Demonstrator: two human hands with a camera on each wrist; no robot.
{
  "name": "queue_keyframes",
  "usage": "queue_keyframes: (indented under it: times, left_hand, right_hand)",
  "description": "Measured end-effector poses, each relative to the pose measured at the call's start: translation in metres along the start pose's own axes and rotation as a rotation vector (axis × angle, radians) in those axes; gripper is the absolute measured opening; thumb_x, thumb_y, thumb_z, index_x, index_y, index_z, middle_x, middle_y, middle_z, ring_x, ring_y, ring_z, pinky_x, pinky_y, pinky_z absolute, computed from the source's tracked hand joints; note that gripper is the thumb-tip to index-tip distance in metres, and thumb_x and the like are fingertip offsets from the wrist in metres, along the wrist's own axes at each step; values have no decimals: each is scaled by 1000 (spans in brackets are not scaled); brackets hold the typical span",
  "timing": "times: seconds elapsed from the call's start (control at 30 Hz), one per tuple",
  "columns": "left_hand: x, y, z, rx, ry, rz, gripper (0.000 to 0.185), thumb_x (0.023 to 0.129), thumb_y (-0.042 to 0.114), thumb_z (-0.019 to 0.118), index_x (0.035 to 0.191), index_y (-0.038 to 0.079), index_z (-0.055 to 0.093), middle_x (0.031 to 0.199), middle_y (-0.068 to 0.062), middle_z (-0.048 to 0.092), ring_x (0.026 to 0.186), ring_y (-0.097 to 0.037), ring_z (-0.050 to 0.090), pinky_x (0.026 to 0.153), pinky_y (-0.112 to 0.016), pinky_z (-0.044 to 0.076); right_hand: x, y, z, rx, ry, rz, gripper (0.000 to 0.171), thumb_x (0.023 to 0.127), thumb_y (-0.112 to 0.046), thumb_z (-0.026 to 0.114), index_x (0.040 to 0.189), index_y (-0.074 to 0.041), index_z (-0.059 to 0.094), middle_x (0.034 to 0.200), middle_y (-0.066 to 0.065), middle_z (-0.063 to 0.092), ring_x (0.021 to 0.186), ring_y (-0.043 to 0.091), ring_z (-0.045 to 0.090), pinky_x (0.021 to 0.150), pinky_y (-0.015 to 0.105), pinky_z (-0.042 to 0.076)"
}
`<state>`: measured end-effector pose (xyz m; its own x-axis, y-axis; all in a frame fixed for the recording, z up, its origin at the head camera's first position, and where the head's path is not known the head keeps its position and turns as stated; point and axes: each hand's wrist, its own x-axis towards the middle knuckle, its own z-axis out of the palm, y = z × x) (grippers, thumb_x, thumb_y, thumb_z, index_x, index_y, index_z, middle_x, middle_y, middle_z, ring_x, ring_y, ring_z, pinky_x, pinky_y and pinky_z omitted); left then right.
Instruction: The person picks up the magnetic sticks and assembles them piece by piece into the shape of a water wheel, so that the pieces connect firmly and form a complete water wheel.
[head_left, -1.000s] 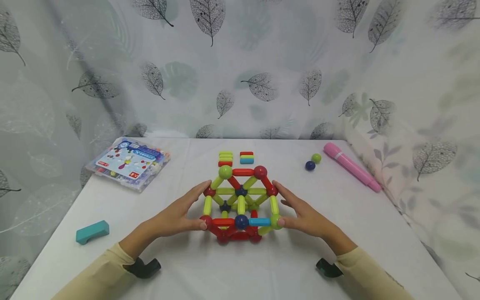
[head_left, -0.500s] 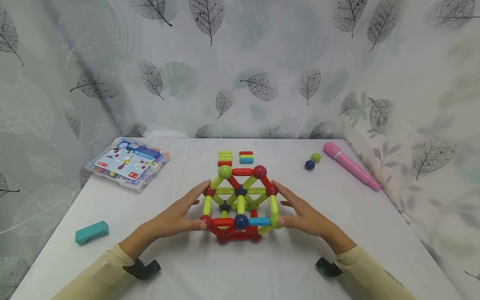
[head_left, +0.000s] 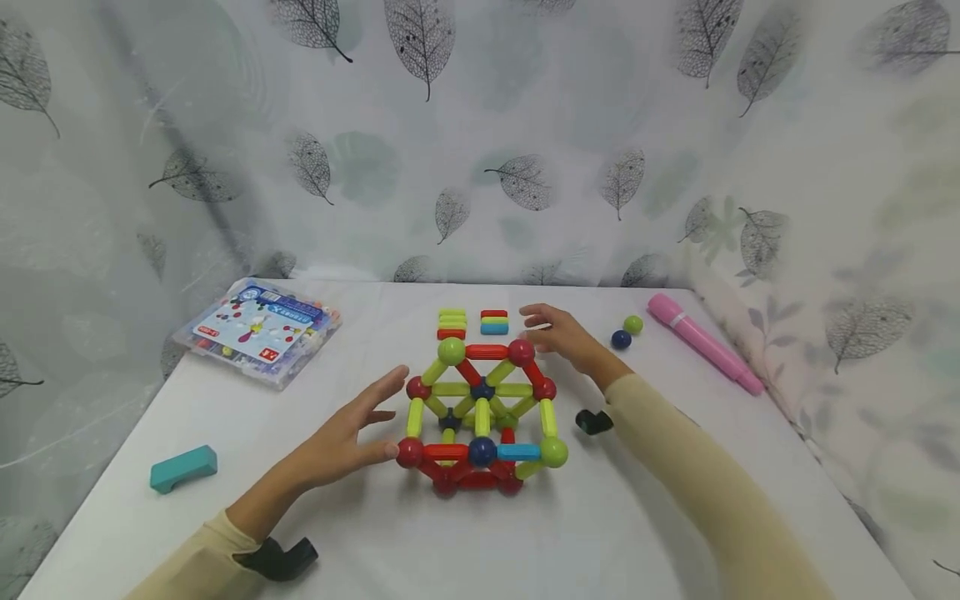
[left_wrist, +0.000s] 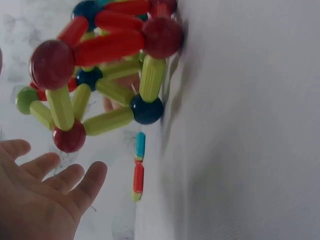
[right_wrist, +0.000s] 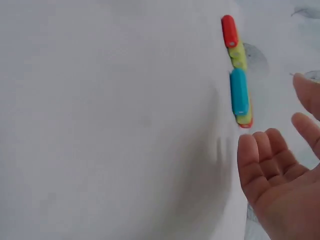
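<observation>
A frame built of magnetic rods and balls (head_left: 482,417), in red, yellow-green and blue, stands on the table in the middle of the head view. At its left side my left hand (head_left: 337,442) has its fingers spread, the thumb tip right by the lower red ball (head_left: 410,452). In the left wrist view those fingers (left_wrist: 90,185) hold nothing. Behind the frame's upper right corner, my right hand (head_left: 566,337) extends with bent fingers and nothing in them. The right wrist view shows its fingertips near a small stack of rods topped by a blue rod (right_wrist: 239,92).
Another rod stack (head_left: 452,324) lies beside the first one (head_left: 494,322). A green ball (head_left: 633,325), a dark blue ball (head_left: 621,339) and a pink marker-shaped tube (head_left: 705,343) are at the right. On the left are a plastic case (head_left: 258,332) and a teal block (head_left: 183,469).
My right hand has left the frame's right side and moved back toward the rod stacks. My left hand has eased off the frame's left side. The frame stays about where it was.
</observation>
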<state>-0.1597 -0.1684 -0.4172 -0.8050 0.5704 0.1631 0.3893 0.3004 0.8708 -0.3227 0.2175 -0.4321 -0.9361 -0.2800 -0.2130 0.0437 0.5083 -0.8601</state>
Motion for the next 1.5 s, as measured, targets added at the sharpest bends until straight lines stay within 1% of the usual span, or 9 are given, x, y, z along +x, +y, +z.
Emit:
queue_keyframes:
  times: [0.1,0.27,0.4,0.73,0.93,1.07,1.2,1.37,1.5]
  left_hand:
    - [-6,2,5,-66,13,-35,88,91,35,71,163,29,21,167,-10,28,148,-41,34,102,-57,50]
    - [-12,6,15,-131,13,-84,84,93,35,69,163,24,24,165,-17,31,145,-46,37,101,-58,51]
    - [-15,6,17,-153,15,-78,81,94,32,68,162,21,26,164,-17,32,145,-46,37,101,-60,49]
    - [-13,6,18,-158,7,-77,78,94,29,68,161,21,30,162,-17,36,145,-42,38,102,-55,51]
    - [-12,6,17,-151,8,-74,75,94,25,68,160,21,32,162,-12,38,146,-41,39,101,-54,52]
    - [-10,6,14,-124,8,-78,77,94,30,68,161,18,31,162,-9,39,145,-41,39,101,-52,53]
    - [-7,4,10,-89,23,-93,80,92,36,69,161,21,31,161,-10,39,144,-42,41,99,-45,55]
    - [-6,1,6,-73,45,-107,81,92,38,70,161,25,30,160,-11,40,142,-43,43,96,-37,57]
    - [-6,-1,4,-79,62,-97,81,92,37,71,161,24,30,161,-11,40,143,-43,42,97,-35,56]
  right_hand:
    - [22,-4,10,-32,4,84,58,91,-26,75,144,-22,53,145,12,51,135,34,48,104,52,51]
    - [30,-2,21,-140,39,137,47,89,-21,78,134,-21,61,142,13,54,133,35,48,104,52,51]
    - [28,-2,26,-210,74,139,38,91,-19,76,127,-18,65,139,13,57,130,33,51,104,50,51]
    - [33,2,36,-354,136,79,36,90,-18,77,123,-12,67,124,12,63,118,29,56,101,46,53]
    - [31,4,34,-359,127,72,34,91,-21,75,123,-11,66,120,9,63,113,28,56,101,44,52]
    - [17,1,23,-249,128,64,37,92,-25,73,124,-12,62,120,9,61,113,28,56,98,44,54]
    - [-13,-7,6,-144,134,26,35,94,-25,72,124,-11,61,121,10,60,113,30,56,97,45,54]
    - [-60,-22,-11,-117,150,-49,33,95,-28,72,122,-13,60,118,9,61,109,29,57,90,47,55]
    - [-91,-33,-18,-82,174,-137,34,95,-31,73,120,-13,59,112,8,63,102,28,57,81,42,55]
